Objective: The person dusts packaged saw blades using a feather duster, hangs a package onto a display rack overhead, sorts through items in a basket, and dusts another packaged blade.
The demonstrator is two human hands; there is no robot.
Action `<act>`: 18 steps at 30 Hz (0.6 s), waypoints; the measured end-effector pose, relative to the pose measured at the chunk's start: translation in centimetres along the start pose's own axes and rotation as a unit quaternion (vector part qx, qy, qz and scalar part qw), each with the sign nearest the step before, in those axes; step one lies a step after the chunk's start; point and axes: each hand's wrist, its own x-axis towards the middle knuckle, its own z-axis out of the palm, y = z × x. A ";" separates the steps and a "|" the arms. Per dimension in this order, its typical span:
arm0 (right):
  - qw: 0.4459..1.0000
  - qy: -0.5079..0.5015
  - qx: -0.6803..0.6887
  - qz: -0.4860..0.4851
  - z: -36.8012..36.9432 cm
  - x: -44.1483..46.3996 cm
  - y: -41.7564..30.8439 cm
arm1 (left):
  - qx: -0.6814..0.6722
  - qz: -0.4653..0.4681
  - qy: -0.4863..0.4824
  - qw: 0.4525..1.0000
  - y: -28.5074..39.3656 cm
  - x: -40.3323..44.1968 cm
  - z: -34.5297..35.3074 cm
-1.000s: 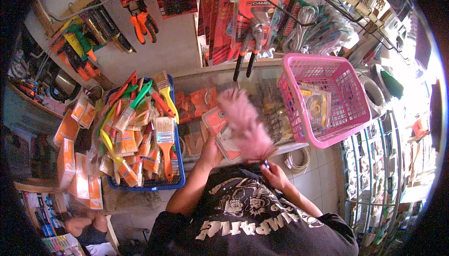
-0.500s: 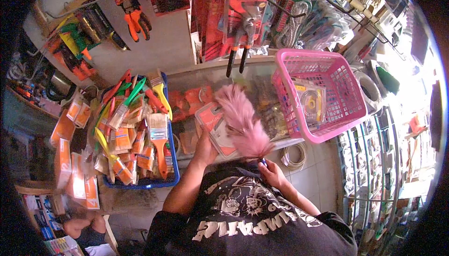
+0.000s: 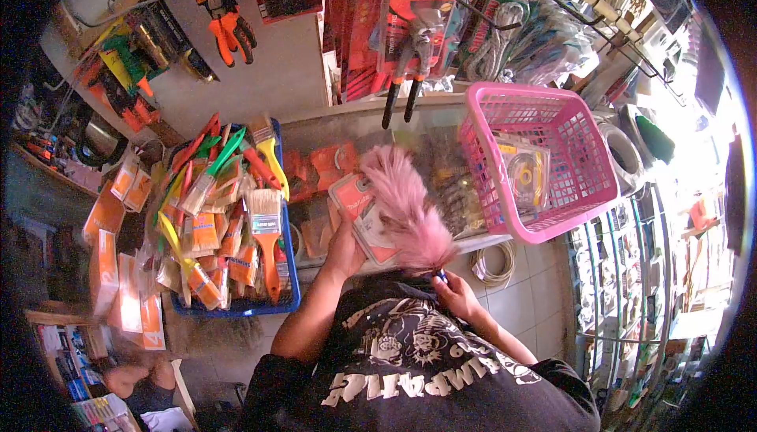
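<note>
My right hand (image 3: 457,293) pinches fluffy pink duster (image 3: 407,207) by its blue handle (image 3: 440,276), surest hold; likely light, soft. Left hand (image 3: 344,247) grips flat red-and-white package (image 3: 364,220), probably stiff.

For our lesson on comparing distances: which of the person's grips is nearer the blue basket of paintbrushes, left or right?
Left. The left grip, holding a flat packet, is right of the blue basket; the right grip, on the pink duster's handle, is farther right.
</note>
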 end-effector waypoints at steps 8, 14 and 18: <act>0.994 0.005 -0.107 -0.015 -0.3 0.1 0.4 | -0.019 -0.012 0.016 1.000 -0.1 -0.2 -0.6; 0.993 0.046 -0.104 -0.008 -0.7 -0.2 1.0 | 0.086 0.045 0.019 0.995 -0.6 0.0 -0.6; 0.957 -0.016 -0.288 0.025 -0.9 -1.1 -1.5 | 0.058 0.053 -0.003 0.997 -0.2 -0.1 0.3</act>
